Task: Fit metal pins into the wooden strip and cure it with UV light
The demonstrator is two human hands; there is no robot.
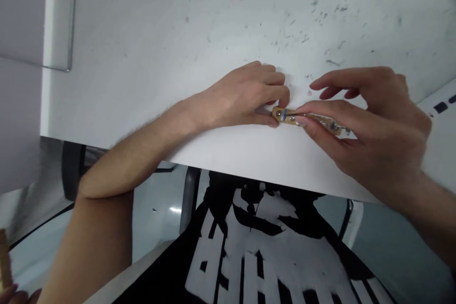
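Note:
A small tan wooden strip (287,116) with a metal bolt or rivet in it lies near the front edge of the white table (149,57). My left hand (245,97) rests on the table and pinches the strip's left end between thumb and forefinger. My right hand (359,118) holds the strip's right end, thumb and forefinger closed on it, the other fingers spread above. More metal fittings show under the right fingers, partly hidden.
The table top is scuffed with dark marks at the back right. A wire-framed clear holder (59,28) stands at the table's left edge. Below the table edge are my black-and-white printed shirt (256,247) and a chair frame (188,199).

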